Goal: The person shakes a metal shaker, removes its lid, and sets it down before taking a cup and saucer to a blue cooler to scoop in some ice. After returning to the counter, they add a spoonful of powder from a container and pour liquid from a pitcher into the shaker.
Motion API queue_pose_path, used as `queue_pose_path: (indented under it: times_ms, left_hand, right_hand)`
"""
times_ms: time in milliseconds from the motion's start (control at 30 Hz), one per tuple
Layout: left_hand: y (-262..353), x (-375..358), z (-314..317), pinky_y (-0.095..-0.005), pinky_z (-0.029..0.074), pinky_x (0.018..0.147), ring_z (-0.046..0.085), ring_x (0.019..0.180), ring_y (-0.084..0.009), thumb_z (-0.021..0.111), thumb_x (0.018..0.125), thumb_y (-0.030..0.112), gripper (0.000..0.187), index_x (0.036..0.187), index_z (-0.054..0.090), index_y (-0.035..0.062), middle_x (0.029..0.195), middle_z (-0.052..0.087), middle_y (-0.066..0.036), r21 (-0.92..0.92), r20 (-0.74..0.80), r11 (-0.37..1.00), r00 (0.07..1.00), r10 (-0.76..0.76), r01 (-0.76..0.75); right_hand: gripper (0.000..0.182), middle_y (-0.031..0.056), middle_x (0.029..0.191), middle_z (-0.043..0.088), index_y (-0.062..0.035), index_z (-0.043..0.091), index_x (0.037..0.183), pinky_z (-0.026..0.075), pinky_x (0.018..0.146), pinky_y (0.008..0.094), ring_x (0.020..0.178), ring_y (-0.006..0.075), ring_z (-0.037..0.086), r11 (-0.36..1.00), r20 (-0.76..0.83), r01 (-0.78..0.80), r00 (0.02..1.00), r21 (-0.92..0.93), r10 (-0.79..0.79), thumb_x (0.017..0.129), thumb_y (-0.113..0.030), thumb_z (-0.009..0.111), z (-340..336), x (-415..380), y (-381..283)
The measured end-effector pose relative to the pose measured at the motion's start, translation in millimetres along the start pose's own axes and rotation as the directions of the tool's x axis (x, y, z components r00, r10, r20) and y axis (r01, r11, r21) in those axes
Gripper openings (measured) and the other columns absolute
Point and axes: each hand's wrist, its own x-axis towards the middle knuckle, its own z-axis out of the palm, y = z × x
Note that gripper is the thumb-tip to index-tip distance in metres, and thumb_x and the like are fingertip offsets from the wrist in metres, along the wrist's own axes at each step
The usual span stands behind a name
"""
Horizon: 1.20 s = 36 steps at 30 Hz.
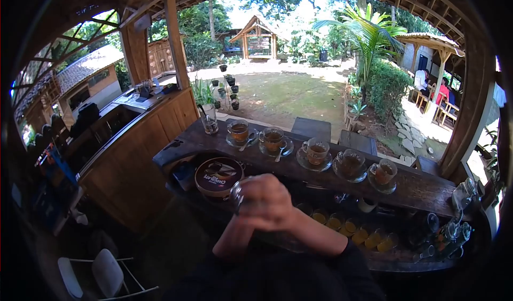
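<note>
My two hands are close together in front of me, above the near side of the dark wooden counter (235, 152). My right hand (268, 200) is closed over the top of a shiny rounded object (238, 195), whose kind I cannot tell. Below it, my left hand (245, 222) is wrapped around the same object, its fingers mostly covered by the right. Just behind the hands sits a round brown tub (218, 179) with chocolate lettering on its lid. Several glass cups of brown drink, such as one cup (316, 150), stand on saucers along the counter, two with a spoon (280, 151).
A glass holding utensils (210, 124) stands at the counter's left end. Small glasses of orange drink (359, 236) line the lower shelf. Glass jars (466, 193) crowd the right end. A folding chair (108, 275) is at lower left. People (442, 91) sit outside at right.
</note>
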Motion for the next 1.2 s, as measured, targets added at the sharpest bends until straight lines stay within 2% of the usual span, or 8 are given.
queue_pose_path:
  times_ms: [67, 200, 267, 467, 700, 900, 967, 1200]
  left_hand:
    - [20, -39, 9, -0.0373, 0.054, 0.055, 0.060, 0.062, -0.0199, 0.043, 0.093, 0.041, 0.031, 0.102, 0.057, 0.0144, 0.093, 0.060, -0.004, 0.835, -0.517, 0.548, 0.268, 0.813, -0.053]
    - [-1, -2, 37, -0.0363, 0.054, 0.054, 0.060, 0.083, -0.0309, 0.037, 0.094, 0.042, 0.040, 0.110, 0.055, 0.0097, 0.094, 0.056, -0.015, 0.873, -0.486, 0.438, 0.313, 0.816, 0.214]
    - [-3, 24, 42, -0.0488, 0.054, 0.070, 0.057, 0.090, -0.0432, 0.035, 0.095, 0.041, 0.043, 0.116, 0.054, 0.0072, 0.112, 0.048, -0.021, 0.928, -0.260, 0.357, 0.865, 0.430, 0.101]
    - [23, -52, 2, -0.0255, 0.046, 0.044, 0.062, 0.075, -0.0173, 0.041, 0.091, 0.049, 0.040, 0.113, 0.051, 0.0162, 0.098, 0.058, -0.002, 0.793, -0.557, 0.610, 0.405, 0.725, -0.002]
    - [8, 15, 31, -0.0473, 0.054, 0.072, 0.053, 0.094, -0.0414, 0.037, 0.094, 0.042, 0.042, 0.116, 0.052, 0.0096, 0.109, 0.046, -0.015, 0.865, -0.349, 0.483, 0.855, 0.384, 0.136]
    - [31, -59, -29, -0.0378, 0.056, 0.069, 0.058, 0.094, -0.0230, 0.041, 0.094, 0.039, 0.033, 0.108, 0.054, 0.0116, 0.108, 0.054, -0.006, 0.851, -0.237, 0.414, 0.468, 0.852, -0.323]
    - [40, -56, -2, -0.0391, 0.055, 0.073, 0.057, 0.095, -0.0285, 0.041, 0.094, 0.039, 0.033, 0.106, 0.054, 0.0110, 0.106, 0.052, -0.009, 0.554, -0.491, 0.826, 0.760, 0.426, -0.106]
    - [6, 9, 16, -0.0463, 0.053, 0.077, 0.056, 0.096, -0.0371, 0.039, 0.094, 0.037, 0.038, 0.106, 0.057, 0.0058, 0.108, 0.051, -0.014, 0.742, -0.459, 0.669, 0.763, 0.455, 0.047]
  right_hand:
    - [0.030, 0.0126, 0.103, 0.064, -0.0077, 0.067, 0.093, 0.048, 0.075, 0.0356, 0.092, 0.0270, 0.063, 0.849, -0.164, -0.520, 0.833, 0.099, 0.529, 0.065, -0.013, 0.077, -7, -4, 5]
    - [0.017, 0.0053, 0.101, 0.064, -0.0154, 0.065, 0.097, 0.046, 0.078, 0.0362, 0.091, 0.0254, 0.064, 0.975, 0.209, 0.223, 0.954, -0.019, -0.215, 0.082, -0.020, 0.058, -13, 37, -57]
    - [0.020, 0.0010, 0.102, 0.064, -0.0172, 0.064, 0.101, 0.043, 0.083, 0.0369, 0.091, 0.0259, 0.063, 0.954, 0.316, 0.280, 0.900, 0.109, -0.301, 0.082, -0.022, 0.058, -16, 39, -81]
    - [0.026, 0.0146, 0.101, 0.063, -0.0082, 0.066, 0.089, 0.048, 0.070, 0.0338, 0.092, 0.0269, 0.062, 0.824, -0.021, -0.565, 0.824, 0.040, 0.566, 0.067, -0.015, 0.076, -13, 5, -2]
    - [0.022, 0.0045, 0.118, 0.057, -0.0173, 0.063, 0.098, 0.043, 0.084, 0.0399, 0.108, 0.0267, 0.056, 0.904, 0.470, 0.423, 0.789, 0.052, -0.396, 0.078, -0.023, 0.058, -14, 24, -95]
    - [0.016, 0.0079, 0.110, 0.060, -0.0136, 0.065, 0.090, 0.043, 0.082, 0.0368, 0.099, 0.0254, 0.060, 0.998, 0.225, -0.024, 0.974, -0.058, 0.037, 0.077, -0.022, 0.063, -17, 0, -23]
    - [0.016, 0.0105, 0.107, 0.061, -0.0137, 0.066, 0.089, 0.044, 0.080, 0.0367, 0.094, 0.0250, 0.061, 0.900, 0.072, -0.432, 0.898, -0.052, 0.435, 0.075, -0.021, 0.066, -14, -14, -19]
    - [0.030, 0.0015, 0.117, 0.058, -0.0240, 0.061, 0.105, 0.042, 0.082, 0.0355, 0.105, 0.0218, 0.057, 0.963, 0.478, 0.266, 0.852, -0.048, -0.211, 0.075, -0.022, 0.061, -22, 28, -83]
